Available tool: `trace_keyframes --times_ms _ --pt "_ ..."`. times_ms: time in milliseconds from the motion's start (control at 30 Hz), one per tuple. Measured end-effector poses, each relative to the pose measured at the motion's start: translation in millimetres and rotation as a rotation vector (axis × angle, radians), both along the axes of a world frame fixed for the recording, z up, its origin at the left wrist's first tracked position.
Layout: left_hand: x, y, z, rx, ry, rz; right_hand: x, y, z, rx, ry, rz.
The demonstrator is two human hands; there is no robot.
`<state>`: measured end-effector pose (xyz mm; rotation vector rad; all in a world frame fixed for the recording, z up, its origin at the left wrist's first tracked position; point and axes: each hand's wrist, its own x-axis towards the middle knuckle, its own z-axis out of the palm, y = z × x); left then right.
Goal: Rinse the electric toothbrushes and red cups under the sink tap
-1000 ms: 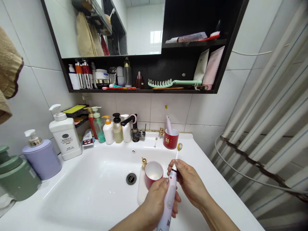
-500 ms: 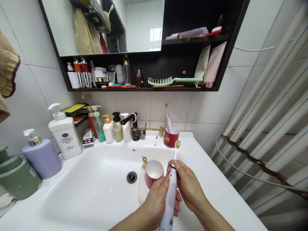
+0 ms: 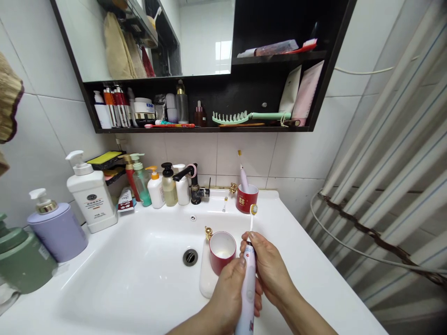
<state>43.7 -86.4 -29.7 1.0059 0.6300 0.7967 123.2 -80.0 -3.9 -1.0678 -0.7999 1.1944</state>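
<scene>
Electric toothbrush (image 3: 248, 288): its lower end is cut by the bottom edge, its handle partly covered by the left hand (image 3: 227, 291).
Nearer red cup (image 3: 218, 264): before the faucet (image 3: 196, 188), lower side partly hidden.
Green pump bottle (image 3: 26, 260): far left of the faucet, cut by the left edge.
Large white bottle (image 3: 91, 186): left of the faucet, small print unreadable.

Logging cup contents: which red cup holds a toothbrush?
The rear red cup, right of the black faucet; the nearer red cup, beside the left hand, holds none.

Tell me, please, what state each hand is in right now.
Left hand: closed, holding the toothbrush by its handle.
Right hand: closed on the same toothbrush, gripping near its neck.
</scene>
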Motion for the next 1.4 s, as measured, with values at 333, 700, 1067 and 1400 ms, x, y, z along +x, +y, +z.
trace_keyframes --times_ms 333,700,1067,1400 --pt "-1 -2 4.3 -0.055 0.004 0.020 1 1 -0.3 -0.014 0.048 -0.006" --pt "2 -2 -1.4 -0.211 -0.006 -0.042 15 6 3.5 0.035 0.009 -0.018" --pt "2 -4 -4.8 -0.184 0.070 -0.126 29 15 1.0 0.075 0.008 -0.146" --pt "-24 40 18.9 -0.319 -0.186 0.216 43 37 -19.4 -0.038 -0.458 -0.131"
